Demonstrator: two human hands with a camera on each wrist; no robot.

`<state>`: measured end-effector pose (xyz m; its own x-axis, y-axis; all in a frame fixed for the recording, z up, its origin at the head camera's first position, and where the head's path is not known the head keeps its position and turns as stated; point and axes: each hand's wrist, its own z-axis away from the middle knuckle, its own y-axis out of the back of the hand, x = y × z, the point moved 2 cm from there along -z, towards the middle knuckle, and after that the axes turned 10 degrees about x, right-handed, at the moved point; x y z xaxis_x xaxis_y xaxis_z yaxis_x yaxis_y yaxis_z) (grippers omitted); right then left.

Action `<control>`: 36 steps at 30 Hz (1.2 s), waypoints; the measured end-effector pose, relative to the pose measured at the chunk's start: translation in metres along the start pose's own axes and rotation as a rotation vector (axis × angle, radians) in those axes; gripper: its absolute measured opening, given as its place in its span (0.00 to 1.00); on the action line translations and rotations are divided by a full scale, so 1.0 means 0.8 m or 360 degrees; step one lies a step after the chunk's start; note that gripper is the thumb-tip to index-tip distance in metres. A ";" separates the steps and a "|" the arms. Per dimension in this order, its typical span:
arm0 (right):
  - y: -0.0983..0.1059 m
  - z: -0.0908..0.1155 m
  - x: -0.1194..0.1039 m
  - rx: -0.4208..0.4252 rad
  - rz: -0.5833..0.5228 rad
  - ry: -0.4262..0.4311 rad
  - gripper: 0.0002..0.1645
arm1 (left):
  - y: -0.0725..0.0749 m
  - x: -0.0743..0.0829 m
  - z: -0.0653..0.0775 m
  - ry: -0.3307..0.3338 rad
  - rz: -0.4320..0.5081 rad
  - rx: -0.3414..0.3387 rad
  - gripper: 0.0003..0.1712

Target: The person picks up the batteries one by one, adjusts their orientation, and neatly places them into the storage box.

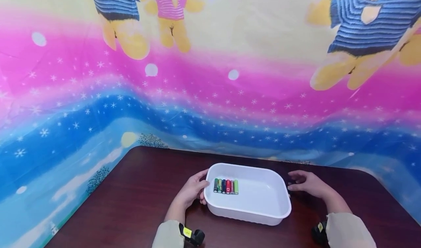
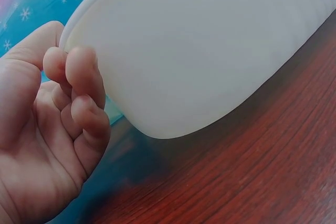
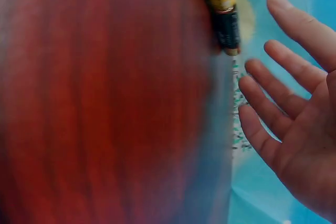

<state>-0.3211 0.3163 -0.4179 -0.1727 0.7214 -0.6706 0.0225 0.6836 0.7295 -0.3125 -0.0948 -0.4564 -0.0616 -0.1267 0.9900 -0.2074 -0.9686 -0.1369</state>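
A white plastic tray (image 1: 263, 204) lies in front of me on the table. Inside, against its left part, several AA-size batteries (image 1: 226, 186) in green, dark, red and light green stand side by side in a row. My left hand (image 1: 192, 187) grips the tray's left end, thumb at the rim and fingers curled under it outside the wall. Beyond the tray's right end is my right hand (image 1: 309, 184), fingers spread apart in the right wrist view. Near its fingertips there, more batteries (image 3: 227, 24), blue and black with gold, lie on the table, apart from the hand.
The dark red-brown wooden table (image 1: 131, 204) has rounded far corners. Behind it hangs a cloth backdrop (image 1: 210, 94) printed with bears and snowflakes. A black wrist camera (image 1: 194, 236) is strapped on the left sleeve, another (image 1: 319, 231) on the right.
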 end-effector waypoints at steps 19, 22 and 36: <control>0.001 0.009 0.014 -0.0107 0.0043 -0.0102 0.27 | 0.001 -0.005 0.001 0.0010 0.0042 -0.0006 0.35; 0.003 0.010 0.014 -0.0115 0.0046 -0.0029 0.30 | 0.001 -0.004 0.001 0.0009 0.0034 0.0002 0.35; 0.005 -0.001 0.003 -0.0025 0.0265 -0.0195 0.24 | 0.000 -0.001 0.000 0.0013 0.0018 0.0021 0.35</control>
<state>-0.3225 0.3211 -0.4164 -0.0470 0.8330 -0.5513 0.0253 0.5527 0.8330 -0.3126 -0.0948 -0.4570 -0.0719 -0.1357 0.9881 -0.1940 -0.9699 -0.1473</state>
